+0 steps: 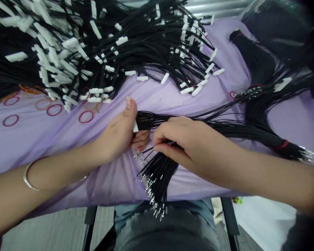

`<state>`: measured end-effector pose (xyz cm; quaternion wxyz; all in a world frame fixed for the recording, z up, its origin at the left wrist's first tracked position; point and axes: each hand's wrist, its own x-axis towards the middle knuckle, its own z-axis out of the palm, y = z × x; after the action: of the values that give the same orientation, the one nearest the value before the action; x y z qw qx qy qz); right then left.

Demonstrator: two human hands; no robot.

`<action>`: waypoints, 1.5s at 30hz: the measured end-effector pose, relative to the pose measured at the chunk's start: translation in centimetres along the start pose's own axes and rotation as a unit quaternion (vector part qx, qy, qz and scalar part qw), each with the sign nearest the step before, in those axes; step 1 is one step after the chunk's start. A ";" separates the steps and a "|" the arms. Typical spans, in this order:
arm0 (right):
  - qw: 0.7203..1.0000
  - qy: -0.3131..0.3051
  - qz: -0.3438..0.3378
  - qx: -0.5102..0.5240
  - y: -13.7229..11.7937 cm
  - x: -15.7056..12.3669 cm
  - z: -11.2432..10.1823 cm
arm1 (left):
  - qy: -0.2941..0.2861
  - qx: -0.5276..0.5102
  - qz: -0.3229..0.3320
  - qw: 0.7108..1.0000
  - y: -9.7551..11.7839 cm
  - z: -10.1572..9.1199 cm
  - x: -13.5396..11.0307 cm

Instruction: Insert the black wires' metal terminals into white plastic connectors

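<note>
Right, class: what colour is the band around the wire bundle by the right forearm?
Red. The band shows best in the head view, wrapped around black wires.

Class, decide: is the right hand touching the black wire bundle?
Touching. The head view shows the right hand lying on the black wire bundle, pinching wires from it.

1. Purple sheet [172, 101] covers the tabletop, wrinkled.
2. Big heap of black wires with white connectors [94, 45] across the far left and middle, tangled.
3. Loose red rubber bands [86, 116] lie flat on the sheet, near the heap's front edge.
4. Orange bands [28, 90] sit partly under the heap.
5. Thick black bundle [253, 55] far right, red tie at its top end.
6. Metal-tipped wire ends [248, 92] just below it.
7. Dark blurred mass [282, 28] in the top right corner.
8. Black frame legs [90, 218] and grey floor [54, 230] below the edge.
</note>
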<state>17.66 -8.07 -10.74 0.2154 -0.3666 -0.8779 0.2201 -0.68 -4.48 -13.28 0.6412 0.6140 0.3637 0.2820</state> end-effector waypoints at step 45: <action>0.966 0.091 0.144 0.196 -0.1 1.2 -1.3 | -0.112 0.024 -0.009 0.993 0.3 -0.6 -1.0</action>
<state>17.53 -6.91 -9.34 0.3283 -0.4581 -0.7321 0.3827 -1.67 -4.93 -12.91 0.6655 0.6537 0.3015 0.1969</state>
